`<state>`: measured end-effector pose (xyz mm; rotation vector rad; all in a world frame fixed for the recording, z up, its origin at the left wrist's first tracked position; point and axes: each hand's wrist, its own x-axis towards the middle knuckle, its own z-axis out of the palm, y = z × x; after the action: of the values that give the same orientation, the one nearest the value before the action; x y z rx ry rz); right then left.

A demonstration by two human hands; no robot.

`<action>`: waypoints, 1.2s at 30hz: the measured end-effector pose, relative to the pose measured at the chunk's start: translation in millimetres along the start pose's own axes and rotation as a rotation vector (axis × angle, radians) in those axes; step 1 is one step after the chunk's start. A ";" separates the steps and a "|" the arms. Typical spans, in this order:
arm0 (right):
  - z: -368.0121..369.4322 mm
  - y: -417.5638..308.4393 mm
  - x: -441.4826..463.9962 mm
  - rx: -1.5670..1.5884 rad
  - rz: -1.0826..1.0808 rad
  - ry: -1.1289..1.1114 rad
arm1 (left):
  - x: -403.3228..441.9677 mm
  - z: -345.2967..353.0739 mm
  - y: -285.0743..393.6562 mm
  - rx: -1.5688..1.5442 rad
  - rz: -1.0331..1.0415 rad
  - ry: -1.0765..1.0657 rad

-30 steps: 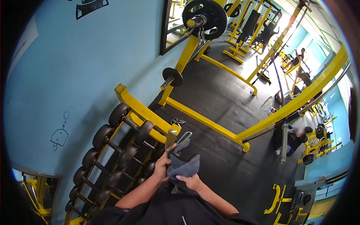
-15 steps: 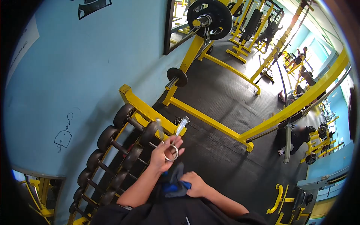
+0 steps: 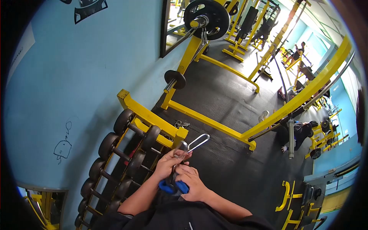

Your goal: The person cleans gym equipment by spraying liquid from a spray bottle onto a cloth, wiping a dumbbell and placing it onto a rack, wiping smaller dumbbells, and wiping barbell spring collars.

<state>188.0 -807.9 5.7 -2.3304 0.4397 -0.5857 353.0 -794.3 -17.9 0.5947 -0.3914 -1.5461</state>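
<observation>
My left hand (image 3: 168,164) is closed on a metal spring clip (image 3: 198,142), whose looped handles stick out past the fingers toward the upper right. Close against it, my right hand (image 3: 191,181) grips a dark grey and blue cloth (image 3: 167,186) that hangs below the fingers, in front of my black shirt. The two hands touch or nearly touch, and the clip's ring is mostly hidden between them.
A rack of dumbbells (image 3: 108,145) stands at the left along the blue wall. Ahead is a yellow frame (image 3: 207,119) holding weight plates (image 3: 207,19). More clips (image 3: 181,124) lie near the rack's corner. A person (image 3: 301,134) is low at the right; others are farther back.
The clip, shown in my raised left hand half a second ago, is now lower and beside the cloth. My right hand has moved up to meet my left hand.
</observation>
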 end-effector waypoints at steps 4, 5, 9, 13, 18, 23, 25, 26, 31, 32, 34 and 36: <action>-7.9 5.9 -22.6 -0.035 0.068 -0.116 | -12.5 2.5 10.0 -0.099 -0.045 0.244; -6.4 12.4 -31.7 -0.030 0.167 -0.202 | -11.0 1.4 16.7 -0.159 -0.037 0.292; 6.8 22.9 -51.2 -0.075 0.462 -0.173 | -13.6 -3.2 37.8 0.026 0.022 0.210; 17.5 13.5 -32.9 0.810 0.572 0.121 | -7.8 -16.4 27.4 0.140 -0.044 0.090; 10.3 11.6 -12.8 1.264 0.553 -0.026 | -2.7 -7.9 20.3 0.110 -0.132 0.029; -22.9 5.5 -10.8 0.417 0.514 0.271 | 12.3 10.3 25.7 0.661 0.183 0.100; -51.4 8.5 -15.5 0.819 0.587 0.337 | 19.5 15.7 34.7 1.186 0.398 0.033; -63.6 12.6 -15.1 0.820 0.574 0.335 | 28.2 11.5 41.1 1.422 0.623 -0.084; -108.2 72.3 5.9 0.579 0.497 0.272 | 73.6 28.5 84.4 1.929 0.836 -0.586; -115.3 83.4 13.8 0.461 0.477 0.252 | 86.5 33.3 99.6 2.003 0.919 -0.676; -130.7 102.0 31.3 0.381 0.476 0.251 | 112.6 47.0 121.9 2.097 1.113 -0.791; -157.5 101.6 60.4 0.170 0.474 0.193 | 134.6 65.4 138.4 2.214 1.141 -0.887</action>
<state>141.8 -992.2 57.6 -1.9216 0.9593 -0.5873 427.6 -944.8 97.5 0.8634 -2.6055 0.4591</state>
